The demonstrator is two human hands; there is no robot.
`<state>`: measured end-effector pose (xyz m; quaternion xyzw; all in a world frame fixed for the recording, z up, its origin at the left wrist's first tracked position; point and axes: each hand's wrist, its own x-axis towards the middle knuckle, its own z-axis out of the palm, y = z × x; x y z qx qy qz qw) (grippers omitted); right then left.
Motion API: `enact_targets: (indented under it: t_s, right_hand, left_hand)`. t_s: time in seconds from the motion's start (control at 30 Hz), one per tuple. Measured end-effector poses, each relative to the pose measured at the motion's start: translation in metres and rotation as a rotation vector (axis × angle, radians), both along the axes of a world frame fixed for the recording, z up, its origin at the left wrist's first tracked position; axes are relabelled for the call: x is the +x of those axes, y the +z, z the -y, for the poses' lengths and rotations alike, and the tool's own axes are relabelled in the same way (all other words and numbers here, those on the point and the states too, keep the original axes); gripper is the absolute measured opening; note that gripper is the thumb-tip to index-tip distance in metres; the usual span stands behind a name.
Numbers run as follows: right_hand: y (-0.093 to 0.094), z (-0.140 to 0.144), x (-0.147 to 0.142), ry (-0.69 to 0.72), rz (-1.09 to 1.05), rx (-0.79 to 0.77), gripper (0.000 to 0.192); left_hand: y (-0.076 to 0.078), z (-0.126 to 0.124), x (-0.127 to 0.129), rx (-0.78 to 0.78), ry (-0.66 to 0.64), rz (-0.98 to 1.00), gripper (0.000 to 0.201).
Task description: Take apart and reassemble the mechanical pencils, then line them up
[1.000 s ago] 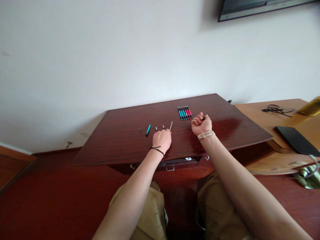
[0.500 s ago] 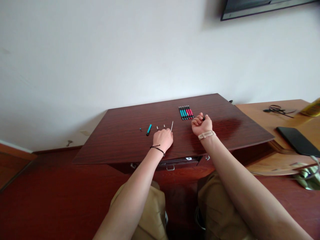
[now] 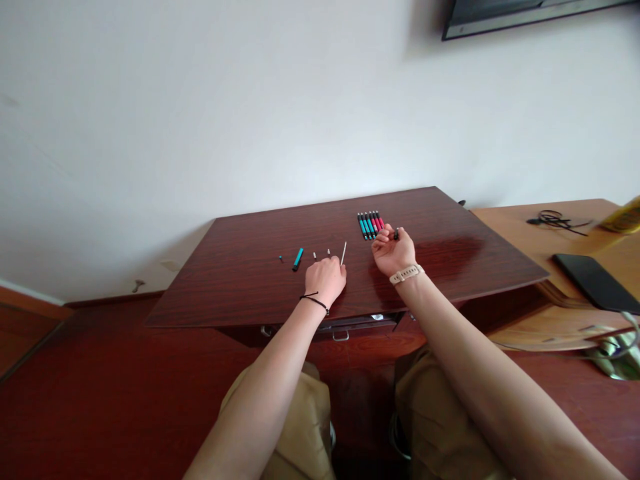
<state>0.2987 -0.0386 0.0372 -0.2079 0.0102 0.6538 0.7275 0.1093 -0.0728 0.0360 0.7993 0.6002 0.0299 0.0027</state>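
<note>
My left hand (image 3: 326, 279) rests palm down over the dark table, its fingers closed on a thin white pen refill (image 3: 344, 252) that sticks up beside the thumb. Two small pale-tipped pen parts lie just past its knuckles. To its left are a teal and black pen barrel (image 3: 298, 259) and a tiny teal-ended piece (image 3: 281, 259). My right hand (image 3: 394, 252) is turned palm up, pinching a small black pen part (image 3: 397, 234) between thumb and finger. Behind it, a row of teal and red pens (image 3: 369, 225) lies side by side, partly covered by the fingers.
The brown table (image 3: 240, 267) stands against a white wall. On the right, a lighter wooden table (image 3: 525, 243) carries a black phone (image 3: 595, 281), a coiled black cable (image 3: 553, 219) and a yellow item (image 3: 623, 217). A screen (image 3: 530, 17) hangs at upper right.
My right hand has moved a little left, toward my left hand, with the black pen part still pinched; it now covers the lower ends of the red pens. My left hand has barely moved.
</note>
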Motion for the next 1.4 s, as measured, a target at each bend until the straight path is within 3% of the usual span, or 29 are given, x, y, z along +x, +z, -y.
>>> enact_targets:
  t_s: [0.3, 0.53, 0.63, 0.73, 0.87, 1.03, 1.17, 1.27, 1.4]
  right_hand:
    - [-0.001, 0.003, -0.009, -0.003, 0.015, -0.051, 0.048]
    - [-0.003, 0.007, -0.017, 0.325, 0.343, 0.035, 0.041]
    - [-0.003, 0.011, -0.028, 0.477, 0.584, 0.110, 0.047]
    - [-0.002, 0.017, -0.040, 0.585, 0.868, 0.225, 0.056]
    - [-0.001, 0.023, -0.047, 0.578, 1.125, 0.354, 0.064]
    - [-0.005, 0.022, -0.050, 0.507, 1.270, 0.399, 0.066]
    - [-0.010, 0.018, -0.050, 0.440, 1.111, 0.264, 0.054]
    - [-0.010, 0.012, -0.043, 0.391, 0.741, 0.075, 0.034]
    - [-0.006, 0.007, -0.030, 0.348, 0.276, -0.078, 0.024]
  left_hand:
    - [-0.002, 0.003, 0.004, 0.033, -0.012, 0.057, 0.031]
    - [0.000, 0.006, 0.009, 0.067, -0.011, 0.218, 0.028]
    - [-0.002, 0.002, 0.007, 0.109, 0.010, 0.501, 0.021]
    - [-0.006, -0.007, 0.002, 0.108, -0.028, 0.932, 0.026]
    - [-0.009, -0.018, -0.007, -0.063, -0.064, 1.355, 0.030]
    - [-0.006, -0.021, -0.011, -0.147, -0.005, 1.580, 0.024]
    - [-0.001, -0.019, -0.011, -0.030, 0.050, 1.634, 0.021]
    - [0.001, -0.017, -0.009, -0.017, 0.053, 1.691, 0.022]
    - [0.000, -0.014, -0.003, -0.115, 0.019, 1.720, 0.019]
